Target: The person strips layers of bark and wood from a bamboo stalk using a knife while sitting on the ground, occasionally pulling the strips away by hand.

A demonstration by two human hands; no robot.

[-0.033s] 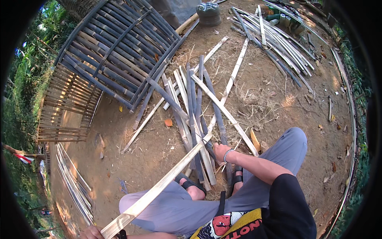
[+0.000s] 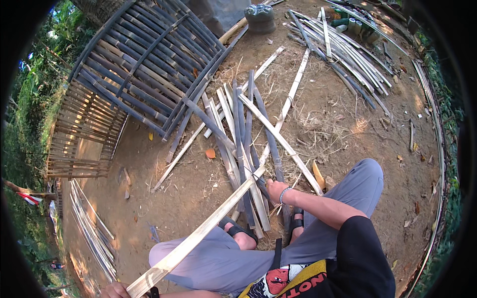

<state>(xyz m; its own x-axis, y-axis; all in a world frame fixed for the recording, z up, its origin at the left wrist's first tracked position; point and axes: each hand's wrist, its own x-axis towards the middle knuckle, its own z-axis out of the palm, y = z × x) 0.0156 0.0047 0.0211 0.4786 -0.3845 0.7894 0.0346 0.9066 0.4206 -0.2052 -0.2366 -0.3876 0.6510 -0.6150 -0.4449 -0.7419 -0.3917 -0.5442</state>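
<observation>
A long pale split-bamboo strip [image 2: 201, 229] slants across my lap from lower left up to the middle. My left hand [image 2: 115, 290] is closed round its near end, partly cut off by the picture's edge. My right hand [image 2: 276, 190] is closed beside the strip's far end, on what looks like a knife; its handle is hidden in the fist, and a thin dark blade [image 2: 255, 176] shows against the strip. Beneath lies a pile of dark and pale bamboo slats [image 2: 240, 116] between my sandalled feet.
A dark bamboo rack [image 2: 149, 59] stands at the far left, with a paler slatted bamboo panel [image 2: 87, 129] beside it. Bundles of pale strips [image 2: 348, 54] lie at far right and near left [image 2: 92, 231]. Fibrous shavings [image 2: 318, 126] cover the dirt. A dark bundle [image 2: 260, 20] sits at the back.
</observation>
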